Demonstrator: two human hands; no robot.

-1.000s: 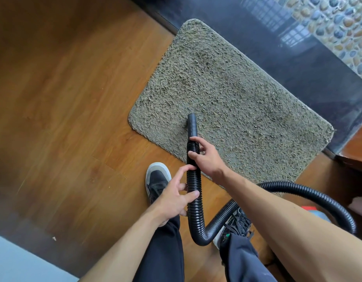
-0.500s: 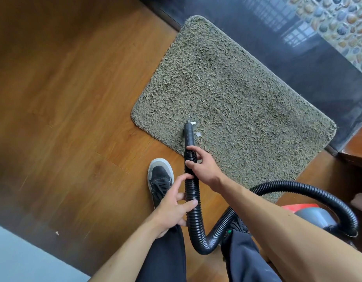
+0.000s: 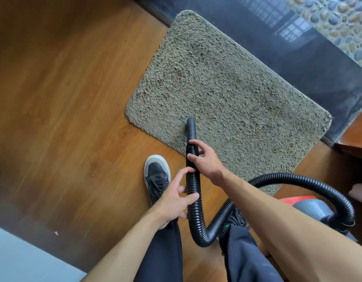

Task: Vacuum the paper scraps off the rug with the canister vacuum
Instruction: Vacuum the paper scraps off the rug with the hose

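A shaggy grey-green rug lies on the wooden floor. The black ribbed vacuum hose points onto the rug's near edge, its smooth nozzle tip resting on the pile. My right hand grips the hose just behind the nozzle. My left hand holds the hose lower down, fingers loosely wrapped. The hose loops back to the red and grey canister at the right. No paper scraps show on the rug now.
My left shoe stands on the wood floor beside the rug's near corner. A dark glossy threshold runs along the rug's far side. A small white fleck lies on the floor at lower left.
Two white scraps beside the nozzle half a second ago are gone. The nozzle has stayed near the rug's near edge, and both hands keep their hold.
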